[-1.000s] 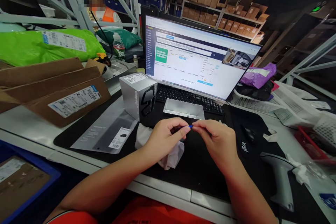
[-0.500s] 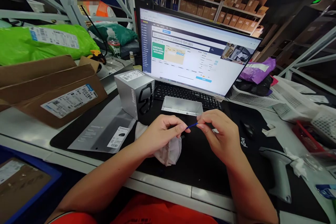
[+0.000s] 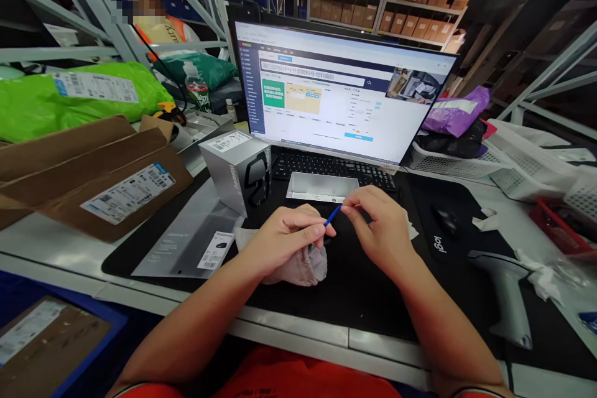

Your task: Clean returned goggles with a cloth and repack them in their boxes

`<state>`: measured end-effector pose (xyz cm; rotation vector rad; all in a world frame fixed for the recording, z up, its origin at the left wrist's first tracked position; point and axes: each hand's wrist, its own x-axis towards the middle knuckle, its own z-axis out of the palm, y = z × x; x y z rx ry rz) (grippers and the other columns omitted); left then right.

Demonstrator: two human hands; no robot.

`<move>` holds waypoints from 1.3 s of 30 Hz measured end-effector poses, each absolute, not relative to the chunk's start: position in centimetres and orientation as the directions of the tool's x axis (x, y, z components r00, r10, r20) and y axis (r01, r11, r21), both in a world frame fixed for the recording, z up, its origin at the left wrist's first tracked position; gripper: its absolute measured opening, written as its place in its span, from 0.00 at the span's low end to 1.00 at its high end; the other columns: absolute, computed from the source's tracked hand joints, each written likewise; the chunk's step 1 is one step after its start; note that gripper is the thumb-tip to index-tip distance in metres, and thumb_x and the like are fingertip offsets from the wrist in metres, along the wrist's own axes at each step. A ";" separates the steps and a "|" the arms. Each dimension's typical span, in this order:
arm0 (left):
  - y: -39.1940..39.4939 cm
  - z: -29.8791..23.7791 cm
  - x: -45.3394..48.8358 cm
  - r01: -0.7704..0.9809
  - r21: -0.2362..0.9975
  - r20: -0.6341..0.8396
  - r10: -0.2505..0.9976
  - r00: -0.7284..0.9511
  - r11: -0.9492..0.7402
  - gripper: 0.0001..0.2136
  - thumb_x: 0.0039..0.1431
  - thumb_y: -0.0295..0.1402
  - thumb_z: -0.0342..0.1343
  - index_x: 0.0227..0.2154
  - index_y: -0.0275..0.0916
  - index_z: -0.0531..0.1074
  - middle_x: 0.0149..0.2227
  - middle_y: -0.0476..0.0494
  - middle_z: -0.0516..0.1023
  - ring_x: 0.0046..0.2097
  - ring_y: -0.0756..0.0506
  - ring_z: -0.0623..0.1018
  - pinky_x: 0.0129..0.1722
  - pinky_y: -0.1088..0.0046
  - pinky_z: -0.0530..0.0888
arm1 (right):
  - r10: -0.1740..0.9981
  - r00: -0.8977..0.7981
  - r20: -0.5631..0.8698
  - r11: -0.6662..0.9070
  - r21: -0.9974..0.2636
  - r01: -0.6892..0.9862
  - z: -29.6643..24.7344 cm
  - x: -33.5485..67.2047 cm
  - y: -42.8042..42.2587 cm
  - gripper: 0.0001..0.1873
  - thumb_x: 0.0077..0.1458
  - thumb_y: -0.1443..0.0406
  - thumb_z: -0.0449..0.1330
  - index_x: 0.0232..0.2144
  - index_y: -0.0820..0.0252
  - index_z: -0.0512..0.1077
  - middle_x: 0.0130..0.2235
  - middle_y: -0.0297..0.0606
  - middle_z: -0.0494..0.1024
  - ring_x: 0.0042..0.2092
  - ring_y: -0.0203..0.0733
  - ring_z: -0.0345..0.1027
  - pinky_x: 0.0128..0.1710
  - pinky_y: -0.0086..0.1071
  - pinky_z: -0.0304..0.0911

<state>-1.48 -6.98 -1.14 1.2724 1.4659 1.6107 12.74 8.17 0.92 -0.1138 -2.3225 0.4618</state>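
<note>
A thin blue strip (image 3: 333, 216) slants upward between my two hands. Its lower end is pinched between the thumb and fingers of my left hand (image 3: 282, 237). At the upper end, the fingertips of my right hand (image 3: 379, 222) close on its tip. Beneath my left hand lies a pale cloth pouch (image 3: 305, 268), partly covered by the hand. An open silver box tray (image 3: 321, 186) sits just beyond the fingers, against the keyboard (image 3: 298, 165). To the left stands a silver printed box (image 3: 219, 177), beside a flat grey printed sleeve (image 3: 170, 255) with a white label.
A monitor (image 3: 326, 93) rises behind the keyboard. On the right are a mouse (image 3: 445, 221), a handheld scanner (image 3: 506, 298) and white baskets (image 3: 527, 174). An opened cardboard box (image 3: 107, 174) and a green parcel (image 3: 74, 102) occupy the left. Behind the frame, a person wears an orange vest.
The blue strip has tipped from nearly level to a steeper slant, and more of it shows. My right hand has moved slightly up and left. The camera view has shifted a little.
</note>
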 end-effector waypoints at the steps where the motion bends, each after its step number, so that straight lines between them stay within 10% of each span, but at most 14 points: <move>1: -6.9 -1.4 -1.4 0.115 0.970 0.242 0.890 -0.386 -0.214 0.18 0.59 0.44 0.62 0.19 0.37 0.78 0.27 0.43 0.75 0.35 0.46 0.73 0.39 0.71 0.69 | 0.190 -0.737 0.648 0.936 -0.346 -0.063 0.8 12.7 8.1 0.06 0.63 0.71 0.58 0.34 0.58 0.72 0.36 0.37 0.76 0.38 0.40 0.69 0.37 0.33 0.64; 6: -6.5 -2.5 -1.3 -0.124 0.955 0.172 0.846 -0.505 -0.268 0.12 0.60 0.41 0.62 0.32 0.36 0.81 0.20 0.53 0.63 0.27 0.52 0.65 0.36 0.74 0.65 | -0.006 -0.705 0.709 0.997 -0.048 -0.058 0.6 12.7 7.5 0.08 0.65 0.71 0.55 0.36 0.59 0.75 0.45 0.44 0.75 0.42 0.41 0.69 0.35 0.32 0.63; 12: -6.8 -2.4 -2.3 -0.160 0.987 0.008 0.993 -0.116 -0.027 0.17 0.66 0.39 0.56 0.52 0.34 0.72 0.25 0.51 0.70 0.29 0.51 0.67 0.32 0.75 0.63 | -0.339 -0.775 0.533 0.934 0.293 -0.206 1.0 12.6 8.0 0.12 0.67 0.72 0.51 0.39 0.64 0.75 0.48 0.44 0.77 0.39 0.43 0.64 0.31 0.36 0.61; 20: -7.1 -1.8 -4.1 -0.191 0.958 -0.198 0.975 0.100 0.214 0.13 0.53 0.29 0.57 0.43 0.37 0.69 0.15 0.63 0.56 0.19 0.56 0.51 0.25 0.76 0.54 | -0.303 -0.894 0.331 0.945 -0.017 -0.326 -0.2 11.6 8.0 0.10 0.67 0.74 0.51 0.41 0.60 0.71 0.46 0.37 0.77 0.44 0.40 0.66 0.36 0.32 0.60; 26: -7.0 -2.4 -4.3 0.019 0.971 -0.235 0.964 -0.128 0.239 0.09 0.47 0.27 0.56 0.34 0.34 0.73 0.19 0.56 0.63 0.21 0.56 0.57 0.21 0.78 0.50 | -0.214 -0.922 0.323 0.965 -0.074 -0.250 -1.2 10.7 7.6 0.09 0.65 0.74 0.52 0.40 0.58 0.69 0.40 0.38 0.72 0.39 0.40 0.64 0.33 0.31 0.57; 32: -7.2 -2.6 -3.8 0.126 0.971 -0.161 0.947 -0.279 0.202 0.12 0.51 0.36 0.62 0.34 0.32 0.75 0.19 0.56 0.64 0.21 0.55 0.58 0.21 0.80 0.53 | -0.167 -0.882 0.441 0.941 -0.196 -0.276 -2.7 9.6 7.4 0.10 0.66 0.72 0.48 0.34 0.60 0.66 0.33 0.38 0.72 0.34 0.41 0.62 0.36 0.33 0.59; 39: -7.2 -2.8 -2.1 0.392 0.919 0.165 0.874 -0.457 0.032 0.09 0.58 0.38 0.59 0.34 0.37 0.80 0.29 0.46 0.80 0.28 0.49 0.73 0.28 0.75 0.67 | 0.195 -0.914 0.354 0.767 -0.636 -0.082 -1.0 10.7 6.8 0.07 0.64 0.67 0.53 0.32 0.58 0.68 0.29 0.33 0.76 0.28 0.35 0.65 0.30 0.29 0.56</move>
